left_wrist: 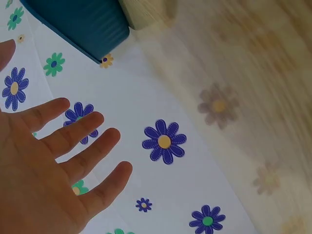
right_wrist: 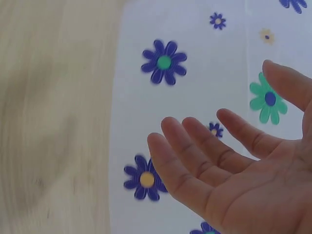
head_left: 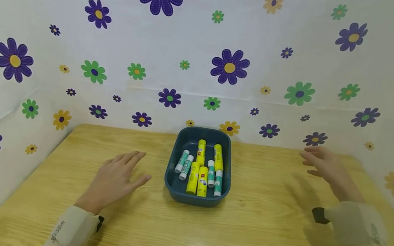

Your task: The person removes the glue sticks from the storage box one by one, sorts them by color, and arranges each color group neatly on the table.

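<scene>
A dark blue bin point(head_left: 194, 200) stands at the back middle of the table, with several glue sticks lying in it. Some are yellow, such as one yellow glue stick point(head_left: 193, 178); others are smaller, white and teal, like this white-and-teal glue stick point(head_left: 186, 167). To the left of the bin is my left hand point(head_left: 115, 178), fingers spread and nothing in its grasp. My right hand point(head_left: 329, 169) hovers well to the right of the bin, near the back edge, its relaxed fingers holding nothing. In the left wrist view the bin's outer wall point(left_wrist: 92, 24) shows beyond the fingers.
The wooden table point(head_left: 249, 238) runs back to a white cloth point(head_left: 190, 30) printed with purple, green and yellow flowers. That cloth also rises along the left and right sides. Light reflects off the table's front middle.
</scene>
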`<state>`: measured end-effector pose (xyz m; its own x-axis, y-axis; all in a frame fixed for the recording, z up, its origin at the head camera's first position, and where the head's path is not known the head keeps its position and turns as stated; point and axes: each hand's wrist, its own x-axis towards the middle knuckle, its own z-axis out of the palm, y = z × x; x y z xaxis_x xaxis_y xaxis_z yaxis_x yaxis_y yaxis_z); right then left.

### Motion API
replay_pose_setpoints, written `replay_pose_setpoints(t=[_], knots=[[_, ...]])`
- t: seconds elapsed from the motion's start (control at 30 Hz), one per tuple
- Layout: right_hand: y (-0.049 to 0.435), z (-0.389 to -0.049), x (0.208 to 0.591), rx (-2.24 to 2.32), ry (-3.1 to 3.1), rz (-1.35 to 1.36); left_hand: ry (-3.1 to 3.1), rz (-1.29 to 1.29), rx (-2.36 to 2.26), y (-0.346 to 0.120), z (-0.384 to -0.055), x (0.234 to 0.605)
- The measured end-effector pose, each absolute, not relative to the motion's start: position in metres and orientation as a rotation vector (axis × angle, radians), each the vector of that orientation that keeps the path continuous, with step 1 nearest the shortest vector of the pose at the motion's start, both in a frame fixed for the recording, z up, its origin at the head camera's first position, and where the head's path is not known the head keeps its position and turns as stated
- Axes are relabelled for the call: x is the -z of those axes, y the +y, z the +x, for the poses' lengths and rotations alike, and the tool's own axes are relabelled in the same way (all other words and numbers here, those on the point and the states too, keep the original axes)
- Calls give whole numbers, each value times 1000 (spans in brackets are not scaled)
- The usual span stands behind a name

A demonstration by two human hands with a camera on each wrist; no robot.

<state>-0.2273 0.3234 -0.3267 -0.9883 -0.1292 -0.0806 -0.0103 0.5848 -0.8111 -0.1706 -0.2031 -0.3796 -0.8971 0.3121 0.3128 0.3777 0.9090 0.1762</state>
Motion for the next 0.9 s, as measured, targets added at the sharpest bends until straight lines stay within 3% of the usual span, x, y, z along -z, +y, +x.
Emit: replay_pose_setpoints(t=[0.9], knots=[[205,-272,299,1814,2282,-71,-2805,-703,350,-158,-190,386]])
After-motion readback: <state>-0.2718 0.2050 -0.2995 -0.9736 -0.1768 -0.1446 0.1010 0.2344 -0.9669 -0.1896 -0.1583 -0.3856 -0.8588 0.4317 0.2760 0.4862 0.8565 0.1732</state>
